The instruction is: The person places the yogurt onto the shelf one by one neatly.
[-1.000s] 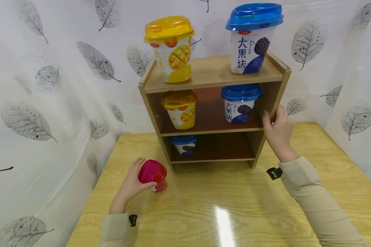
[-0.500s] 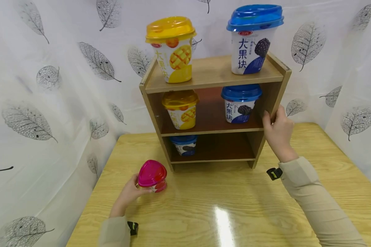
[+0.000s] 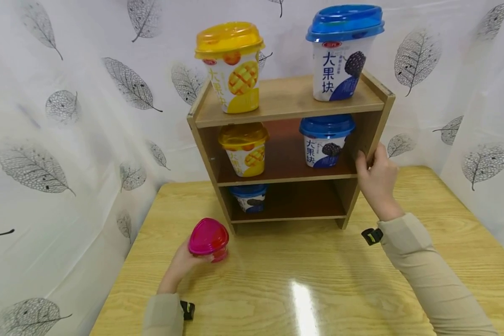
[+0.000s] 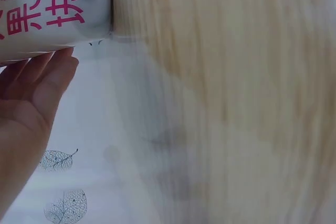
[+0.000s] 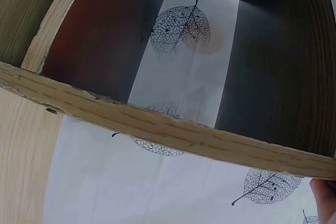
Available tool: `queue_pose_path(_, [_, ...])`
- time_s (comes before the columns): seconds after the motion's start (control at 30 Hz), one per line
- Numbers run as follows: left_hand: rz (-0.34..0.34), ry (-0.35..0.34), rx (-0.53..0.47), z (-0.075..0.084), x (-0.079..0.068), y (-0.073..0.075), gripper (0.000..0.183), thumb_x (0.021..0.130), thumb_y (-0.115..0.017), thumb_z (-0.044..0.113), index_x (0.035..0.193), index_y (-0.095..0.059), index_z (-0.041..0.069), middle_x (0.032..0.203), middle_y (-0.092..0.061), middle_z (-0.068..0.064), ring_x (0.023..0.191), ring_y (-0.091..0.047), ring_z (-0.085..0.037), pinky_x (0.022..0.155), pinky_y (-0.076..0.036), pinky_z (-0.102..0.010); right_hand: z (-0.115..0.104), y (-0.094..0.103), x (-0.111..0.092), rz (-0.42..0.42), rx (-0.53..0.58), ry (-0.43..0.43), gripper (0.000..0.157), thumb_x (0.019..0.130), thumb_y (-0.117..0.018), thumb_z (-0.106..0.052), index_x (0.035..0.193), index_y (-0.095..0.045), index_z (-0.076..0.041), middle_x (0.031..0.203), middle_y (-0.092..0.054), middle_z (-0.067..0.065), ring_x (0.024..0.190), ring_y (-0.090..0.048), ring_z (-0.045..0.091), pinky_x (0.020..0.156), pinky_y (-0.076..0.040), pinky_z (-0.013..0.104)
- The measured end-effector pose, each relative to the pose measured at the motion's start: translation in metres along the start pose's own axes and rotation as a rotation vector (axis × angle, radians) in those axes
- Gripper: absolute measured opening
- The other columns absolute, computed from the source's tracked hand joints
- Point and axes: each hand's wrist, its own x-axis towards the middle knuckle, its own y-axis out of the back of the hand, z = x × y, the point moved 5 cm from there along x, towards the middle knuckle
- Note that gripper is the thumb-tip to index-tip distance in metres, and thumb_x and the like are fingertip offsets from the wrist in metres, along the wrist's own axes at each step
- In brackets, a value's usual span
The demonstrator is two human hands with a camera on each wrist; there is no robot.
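Note:
A yogurt cup (image 3: pixel 209 235) with a pink lid stands on the table, left of the shelf's front foot. My left hand (image 3: pixel 184 262) holds it from the left, thumb low across its near side; the other fingers are hidden by the cup in the head view. In the left wrist view, fingers (image 4: pixel 52 77) lie along the printed side of the cup. My right hand (image 3: pixel 378 182) grips the front edge of the right side panel of a small wooden shelf (image 3: pixel 291 95), at middle-shelf height. Only a bit of that hand shows in the right wrist view.
On the top shelf stand a yellow-lidded mango cup (image 3: pixel 237 74) and a blue-lidded blackberry cup (image 3: pixel 340 65). The middle level holds another yellow cup (image 3: pixel 248 156) and blue cup (image 3: pixel 325 147). A blue-lidded cup (image 3: pixel 252 200) sits bottom left. Leaf-patterned sheeting (image 3: pixel 67 186) surrounds the table.
My left hand has slid from around the pink lid's rim to lower on the cup, under the lid. The cup has barely shifted, slightly right. My right hand keeps its grip on the shelf.

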Motion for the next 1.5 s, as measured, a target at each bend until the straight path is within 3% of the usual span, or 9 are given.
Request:
queue_pose_path(0.2, [-0.061, 0.011, -0.027, 0.009, 0.002, -0.019, 0.073, 0.064, -0.078, 0.006, 0.127, -0.041, 0.001, 0.118, -0.052, -0.015, 0.109, -0.047, -0.029, 0.091, -0.036, -0.045, 0.002, 0.003, 0.001, -0.001, -0.002, 0.001, 0.021, 0.083, -0.052, -0.008, 0.091, -0.054, 0.012, 0.067, -0.056, 0.023, 0.051, -0.047, 0.029, 0.047, -0.028, 0.031])
queue_pose_path(0.37, [-0.154, -0.067, 0.038, 0.027, 0.008, -0.045, 0.077, 0.063, -0.079, 0.009, 0.129, -0.039, 0.001, 0.119, -0.052, -0.015, 0.110, -0.048, -0.028, 0.090, -0.037, -0.044, 0.003, 0.005, 0.002, 0.003, -0.006, 0.003, 0.021, 0.083, -0.053, -0.008, 0.092, -0.054, 0.012, 0.066, -0.056, 0.023, 0.050, -0.046, 0.029, 0.047, -0.028, 0.033])
queue_pose_path(0.53, [-0.219, -0.130, 0.104, 0.067, 0.012, -0.071, 0.072, 0.064, -0.078, 0.007, 0.125, -0.041, -0.005, 0.114, -0.054, -0.018, 0.106, -0.051, -0.030, 0.088, -0.040, -0.043, 0.005, 0.007, 0.002, -0.003, -0.011, 0.000, 0.022, 0.083, -0.052, -0.008, 0.092, -0.053, 0.012, 0.068, -0.057, 0.024, 0.050, -0.048, 0.030, 0.047, -0.028, 0.031])
queue_pose_path(0.7, [-0.260, -0.143, 0.085, 0.100, 0.021, -0.096, 0.069, 0.065, -0.077, 0.007, 0.124, -0.042, -0.004, 0.116, -0.053, -0.018, 0.108, -0.050, -0.030, 0.089, -0.039, -0.042, 0.005, 0.008, 0.003, 0.002, -0.008, 0.002, 0.022, 0.083, -0.052, -0.007, 0.092, -0.053, 0.012, 0.068, -0.056, 0.024, 0.050, -0.047, 0.031, 0.046, -0.030, 0.037])
queue_pose_path(0.93, [-0.217, -0.239, 0.117, 0.117, 0.048, -0.130, 0.071, 0.064, -0.080, 0.021, 0.124, -0.045, 0.005, 0.116, -0.056, -0.008, 0.107, -0.051, -0.019, 0.089, -0.040, -0.031, 0.008, 0.008, 0.003, -0.001, -0.018, 0.003, 0.021, 0.084, -0.052, -0.007, 0.091, -0.052, 0.012, 0.065, -0.054, 0.023, 0.050, -0.046, 0.030, 0.046, -0.030, 0.037])
queue_pose_path(1.13, [-0.194, -0.260, 0.033, 0.154, 0.061, -0.151, 0.069, 0.066, -0.079, 0.015, 0.124, -0.044, 0.003, 0.117, -0.054, -0.010, 0.108, -0.050, -0.020, 0.088, -0.041, -0.030, 0.008, 0.006, 0.002, 0.004, -0.018, 0.020, 0.019, 0.083, -0.053, -0.007, 0.088, -0.052, 0.012, 0.065, -0.053, 0.023, 0.049, -0.046, 0.031, 0.045, -0.031, 0.041])
queue_pose_path(1.2, [-0.181, -0.238, 0.019, 0.156, 0.068, -0.159, 0.071, 0.066, -0.079, 0.016, 0.125, -0.042, 0.005, 0.118, -0.053, -0.009, 0.108, -0.050, -0.018, 0.086, -0.042, -0.030, 0.007, 0.005, 0.002, 0.007, -0.017, 0.027, 0.019, 0.082, -0.053, -0.006, 0.088, -0.052, 0.011, 0.064, -0.054, 0.023, 0.049, -0.046, 0.031, 0.045, -0.031, 0.041])
queue_pose_path(1.3, [-0.154, -0.226, -0.004, 0.145, 0.082, -0.172, 0.074, 0.066, -0.078, 0.021, 0.126, -0.038, 0.008, 0.119, -0.052, -0.006, 0.106, -0.050, -0.015, 0.082, -0.044, -0.026, 0.006, 0.003, 0.002, 0.006, -0.019, 0.030, 0.019, 0.082, -0.053, -0.007, 0.088, -0.053, 0.011, 0.063, -0.053, 0.022, 0.048, -0.046, 0.031, 0.044, -0.031, 0.040])
queue_pose_path(1.5, [-0.096, -0.158, -0.007, 0.138, 0.095, -0.183, 0.070, 0.069, -0.076, 0.026, 0.122, -0.036, 0.005, 0.116, -0.052, -0.011, 0.104, -0.052, -0.019, 0.081, -0.045, -0.029, 0.005, 0.000, -0.001, -0.013, -0.001, 0.034, 0.019, 0.082, -0.054, -0.007, 0.089, -0.053, 0.011, 0.061, -0.053, 0.021, 0.047, -0.045, 0.029, 0.043, -0.032, 0.039])
